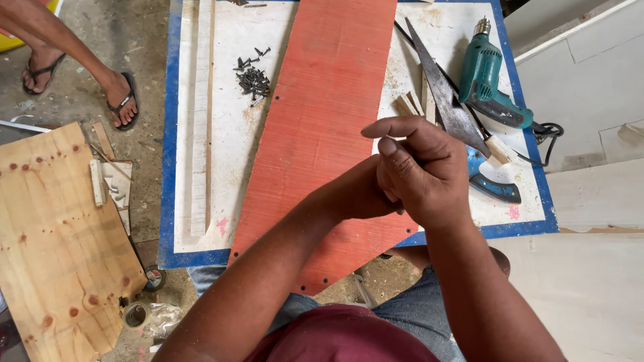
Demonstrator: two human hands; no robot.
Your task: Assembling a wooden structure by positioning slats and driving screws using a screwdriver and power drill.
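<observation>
Board point(322, 127), red, runs lengthwise down desk point(181, 134), near end overhanging desk edge; bare strip w/ screws point(253, 80) left of board, saw point(446, 100) + drill point(486, 80) crowd the right. Both hands above board's right edge: right hand point(422, 171) curled over left hand point(365, 191), pressed together. Anything pinched inside is hidden, can't tell.

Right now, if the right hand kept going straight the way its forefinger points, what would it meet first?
The right hand points left across the table, above the red board; past that lies the pile of dark screws. Height is unclear, so it may pass over both.
</observation>
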